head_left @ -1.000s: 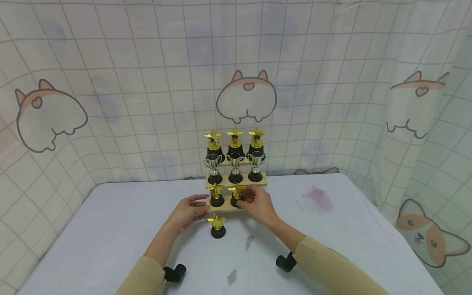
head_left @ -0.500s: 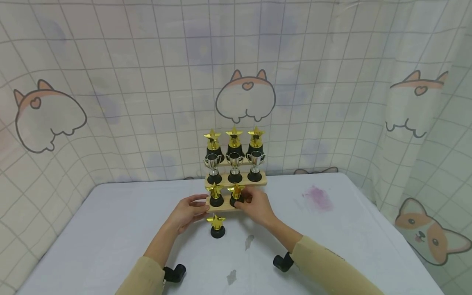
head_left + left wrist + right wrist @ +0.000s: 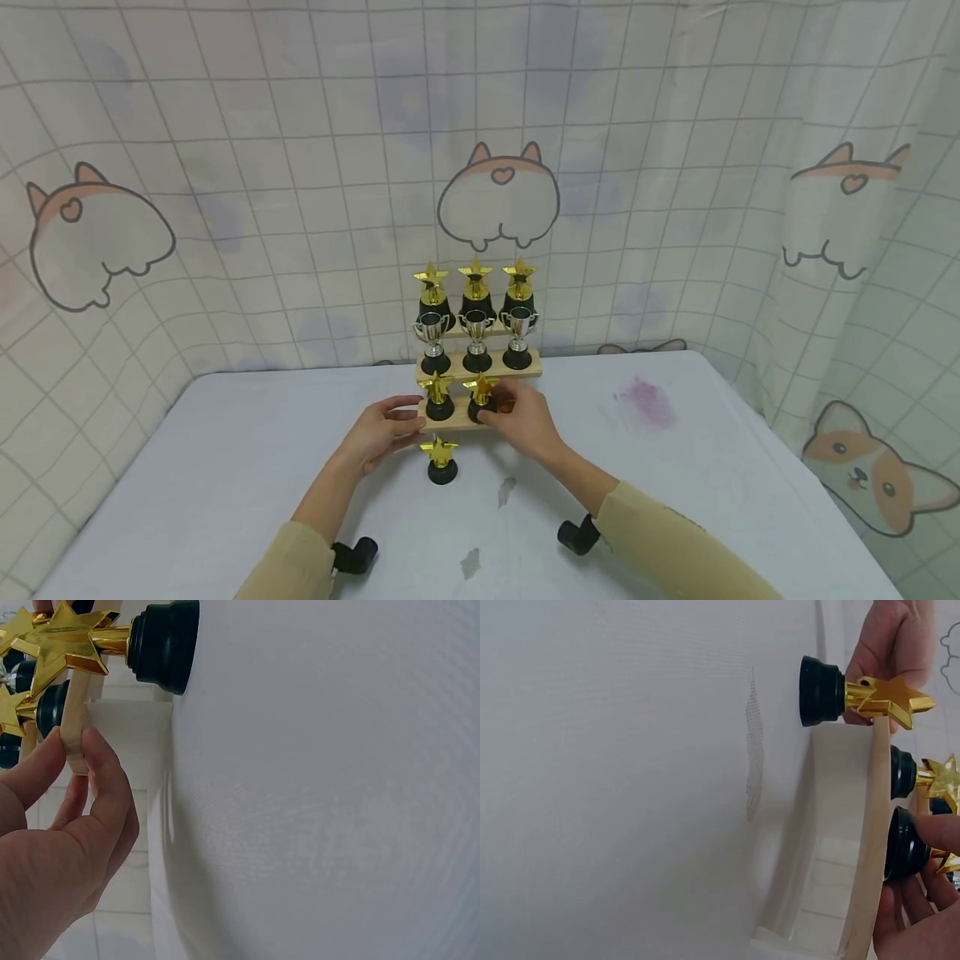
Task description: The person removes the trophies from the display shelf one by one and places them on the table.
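Note:
On the lowest board of a wooden tiered stand, my right hand holds a small gold star trophy by its black base. The right wrist view shows that base between thumb and fingers, slightly tilted at the board's surface. My left hand pinches the board's left end, thumb on top and fingers beneath, as the left wrist view shows. A second star trophy stands upright on the board's left part. In front of the stand, a third star trophy stands on the white table.
Three silver cups line the middle board. Behind them, three larger gold star trophies fill the top tier. A gridded curtain with dog drawings hangs behind the table. Black devices sit at both wrists.
My right hand has shifted very slightly left with the star trophy and stays at about the same spot on the board. The left hand keeps its pinch on the board's end.

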Demonstrator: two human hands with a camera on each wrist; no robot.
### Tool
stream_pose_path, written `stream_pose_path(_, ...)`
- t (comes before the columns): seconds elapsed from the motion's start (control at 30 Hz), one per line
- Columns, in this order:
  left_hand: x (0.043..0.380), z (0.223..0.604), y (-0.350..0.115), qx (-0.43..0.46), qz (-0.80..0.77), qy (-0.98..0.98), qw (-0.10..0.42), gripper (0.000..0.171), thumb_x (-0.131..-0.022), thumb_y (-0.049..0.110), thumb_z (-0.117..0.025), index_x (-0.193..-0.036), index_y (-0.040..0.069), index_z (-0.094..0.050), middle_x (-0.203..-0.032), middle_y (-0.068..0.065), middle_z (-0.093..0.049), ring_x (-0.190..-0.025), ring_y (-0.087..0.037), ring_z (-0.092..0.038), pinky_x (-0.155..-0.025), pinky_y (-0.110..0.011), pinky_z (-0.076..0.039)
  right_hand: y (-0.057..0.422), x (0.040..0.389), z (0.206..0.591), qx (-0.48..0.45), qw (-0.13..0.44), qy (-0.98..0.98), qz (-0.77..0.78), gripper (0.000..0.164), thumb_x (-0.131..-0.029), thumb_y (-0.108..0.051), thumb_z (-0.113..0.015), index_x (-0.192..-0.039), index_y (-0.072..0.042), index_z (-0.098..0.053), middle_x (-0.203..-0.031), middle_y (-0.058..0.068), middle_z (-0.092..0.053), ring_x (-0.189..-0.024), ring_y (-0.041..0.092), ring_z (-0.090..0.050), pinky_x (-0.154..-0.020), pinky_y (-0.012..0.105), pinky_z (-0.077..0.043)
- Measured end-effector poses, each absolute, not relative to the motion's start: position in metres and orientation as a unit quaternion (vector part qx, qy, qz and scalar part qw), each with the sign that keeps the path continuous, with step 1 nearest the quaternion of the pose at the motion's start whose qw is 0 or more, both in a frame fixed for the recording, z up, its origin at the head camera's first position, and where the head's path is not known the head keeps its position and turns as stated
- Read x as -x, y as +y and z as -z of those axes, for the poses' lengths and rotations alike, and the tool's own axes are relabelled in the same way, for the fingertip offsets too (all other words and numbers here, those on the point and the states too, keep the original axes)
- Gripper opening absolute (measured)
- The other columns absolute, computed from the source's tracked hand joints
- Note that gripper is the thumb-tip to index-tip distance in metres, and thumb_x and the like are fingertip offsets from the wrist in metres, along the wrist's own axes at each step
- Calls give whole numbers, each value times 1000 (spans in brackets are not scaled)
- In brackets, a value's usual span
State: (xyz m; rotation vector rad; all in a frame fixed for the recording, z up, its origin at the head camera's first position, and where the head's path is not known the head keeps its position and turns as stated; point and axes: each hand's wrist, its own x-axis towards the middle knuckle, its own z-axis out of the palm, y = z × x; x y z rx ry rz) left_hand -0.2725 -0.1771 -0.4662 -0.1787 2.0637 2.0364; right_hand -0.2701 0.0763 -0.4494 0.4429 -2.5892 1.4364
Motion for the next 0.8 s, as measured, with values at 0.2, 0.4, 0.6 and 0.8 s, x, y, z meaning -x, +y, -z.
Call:
stream_pose_path(0.2, 274, 467, -178, 61, -694, 707, 118, 52, -96, -4, -67, -146, -2, -51, -126, -23, -55, -110, -33, -65, -89, -38, -58, 78, 268, 447, -142, 60, -858, -490, 29, -85, -9, -84, -109, -2, -69, -105, 9, -69, -96, 22, -67, -84, 34, -58)
stream_pose_path(0.4, 274, 468, -178, 60, -695, 706, 118, 50, -96, -4, -67, -144, -1, -53, -126, -23, -56, -109, -33, -65, -90, -39, -58, 80, 266, 444, -147, 56, -853, -498, 28, -85, -8, -84, -107, 0, -69, -103, 9, -69, -95, 23, -68, -83, 33, -58)
stream_pose_path(0.6, 274, 469, -178, 61, -695, 707, 115, 48, -96, -4, -67, -143, 0, -54, -126, -23, -56, -107, -32, -65, -90, -39, -58, 80, 263, 442, -144, 49, -851, -502, 29, -85, -8, -84, -108, -1, -68, -104, 10, -68, -98, 24, -68, -84, 33, -58)
stream_pose_path(0.8, 274, 469, -178, 59, -695, 708, 113, 49, -96, -4, -68, -143, 0, -54, -126, -23, -56, -107, -31, -66, -90, -39, -58, 81, 258, 440, -137, 50, -850, -506, 28, -85, -7, -84, -107, -1, -68, -105, 11, -68, -98, 25, -69, -84, 32, -59)
